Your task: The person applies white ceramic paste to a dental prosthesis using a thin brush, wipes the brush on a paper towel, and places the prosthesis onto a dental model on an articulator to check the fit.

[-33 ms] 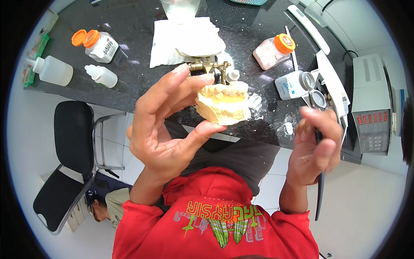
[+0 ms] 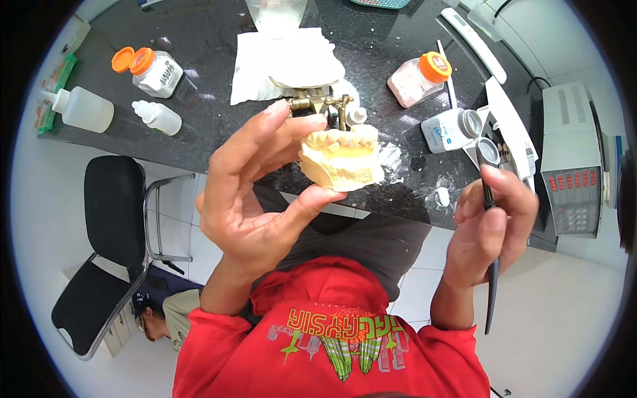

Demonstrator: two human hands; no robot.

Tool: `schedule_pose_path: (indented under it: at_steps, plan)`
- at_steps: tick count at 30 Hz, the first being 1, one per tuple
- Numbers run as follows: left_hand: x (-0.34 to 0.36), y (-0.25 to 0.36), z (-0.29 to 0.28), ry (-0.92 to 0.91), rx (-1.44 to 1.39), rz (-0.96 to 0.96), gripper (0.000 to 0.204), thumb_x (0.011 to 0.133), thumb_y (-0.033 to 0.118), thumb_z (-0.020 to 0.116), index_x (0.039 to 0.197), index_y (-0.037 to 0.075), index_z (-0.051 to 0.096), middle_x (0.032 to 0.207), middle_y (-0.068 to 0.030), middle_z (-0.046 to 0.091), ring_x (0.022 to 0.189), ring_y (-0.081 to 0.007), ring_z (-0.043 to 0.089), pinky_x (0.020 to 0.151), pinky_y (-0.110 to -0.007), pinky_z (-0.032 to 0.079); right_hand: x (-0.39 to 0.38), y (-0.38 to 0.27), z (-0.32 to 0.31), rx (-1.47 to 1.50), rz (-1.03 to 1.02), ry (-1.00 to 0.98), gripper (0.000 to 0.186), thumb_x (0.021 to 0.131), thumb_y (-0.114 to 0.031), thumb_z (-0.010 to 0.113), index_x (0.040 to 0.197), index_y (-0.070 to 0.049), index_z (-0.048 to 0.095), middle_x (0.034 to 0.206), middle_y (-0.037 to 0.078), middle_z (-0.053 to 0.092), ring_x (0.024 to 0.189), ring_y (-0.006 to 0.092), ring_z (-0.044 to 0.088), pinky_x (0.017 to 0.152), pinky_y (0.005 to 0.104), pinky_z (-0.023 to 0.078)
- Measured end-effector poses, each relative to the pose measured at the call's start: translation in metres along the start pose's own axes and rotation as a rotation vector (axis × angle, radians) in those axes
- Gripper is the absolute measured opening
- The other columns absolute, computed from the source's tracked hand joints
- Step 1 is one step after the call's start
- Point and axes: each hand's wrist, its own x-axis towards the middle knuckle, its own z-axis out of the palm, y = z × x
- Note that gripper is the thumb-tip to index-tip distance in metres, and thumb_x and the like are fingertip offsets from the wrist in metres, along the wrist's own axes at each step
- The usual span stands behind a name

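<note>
My left hand (image 2: 242, 205) grips a yellow plaster dental model (image 2: 340, 162), thumb under its base and fingers behind, its row of teeth facing up. A brass articulator (image 2: 324, 104) shows just beyond the teeth, next to my fingertips. My right hand (image 2: 488, 232) is closed around a slim black-handled tool (image 2: 493, 292), pinched between thumb and fingers. Its upper end points toward the grey round lid (image 2: 488, 151) of a white jar with a blue label (image 2: 443, 131); I cannot make out its tip. The two hands are well apart.
White tissue (image 2: 255, 63) and a clear cup (image 2: 277, 16) lie beyond the model. An orange-capped jar (image 2: 411, 83) holds pink powder. Bottles (image 2: 159, 118) stand at left; white smears (image 2: 443, 194) mark the dark counter. A grey control unit (image 2: 574, 166) stands right. Another person (image 2: 169, 315) is lower left.
My right hand has shifted slightly to the right, and more of the tool's handle shows between thumb and fingers. My left hand and the dental model have barely moved.
</note>
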Motion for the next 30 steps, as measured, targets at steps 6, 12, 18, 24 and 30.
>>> schedule_pose_path:
  at_steps: [6, 12, 18, 24, 30]
  plan:
    - [-0.004, 0.0, 0.001, 0.001, -0.048, 0.006, 0.068, 0.071, 0.002, 0.085, 0.13, -0.004, 0.053, 0.112, -0.0175, 0.066, 0.103, -0.0237, 0.068, 0.087, -0.034, 0.057, 0.042, -0.022, -0.02, 0.057, 0.053, -0.046, 0.016, 0.087, -0.004, 0.071, 0.093, 0.001, 0.058, 0.075, 0.01, 0.063, 0.056, 0.0073, 0.056, 0.048, 0.0201, 0.043]
    - [0.0, -0.005, -0.007, -0.085, 0.018, 0.046, 0.071, 0.072, 0.01, 0.086, 0.132, -0.002, 0.051, 0.115, -0.0169, 0.063, 0.102, -0.0244, 0.067, 0.088, -0.034, 0.056, 0.158, -0.024, 0.033, 0.018, 0.09, -0.279, 0.027, 0.094, -0.017, 0.055, 0.104, 0.004, 0.068, 0.081, 0.007, 0.067, 0.065, 0.0063, 0.053, 0.055, 0.0206, 0.037]
    - [0.009, 0.005, -0.005, -0.134, 0.084, 0.091, 0.071, 0.067, 0.01, 0.088, 0.129, -0.001, 0.054, 0.111, -0.017, 0.068, 0.101, -0.0276, 0.068, 0.086, -0.033, 0.056, 0.202, -0.003, 0.091, -0.449, -0.007, -0.493, 0.024, 0.088, -0.023, 0.071, 0.1, -0.003, 0.071, 0.073, 0.0, 0.062, 0.063, 0.0073, 0.052, 0.056, 0.0232, 0.041]
    - [0.009, 0.003, -0.004, -0.171, 0.057, 0.055, 0.067, 0.065, 0.006, 0.084, 0.126, -0.002, 0.058, 0.114, -0.0161, 0.068, 0.095, -0.0281, 0.069, 0.078, -0.034, 0.058, 0.213, 0.034, 0.115, -0.625, -0.159, -0.602, 0.025, 0.085, -0.033, 0.074, 0.09, -0.009, 0.074, 0.065, -0.005, 0.054, 0.06, 0.005, 0.044, 0.053, 0.0259, 0.035]
    - [0.011, 0.001, -0.007, -0.192, 0.038, 0.025, 0.059, 0.069, 0.006, 0.083, 0.122, -0.003, 0.059, 0.109, -0.0173, 0.07, 0.093, -0.0295, 0.071, 0.078, -0.034, 0.058, 0.206, -0.011, 0.112, -0.556, 0.124, -0.49, 0.016, 0.087, -0.018, 0.073, 0.094, -0.004, 0.072, 0.072, 0.001, 0.065, 0.062, 0.0086, 0.056, 0.056, 0.0233, 0.044]
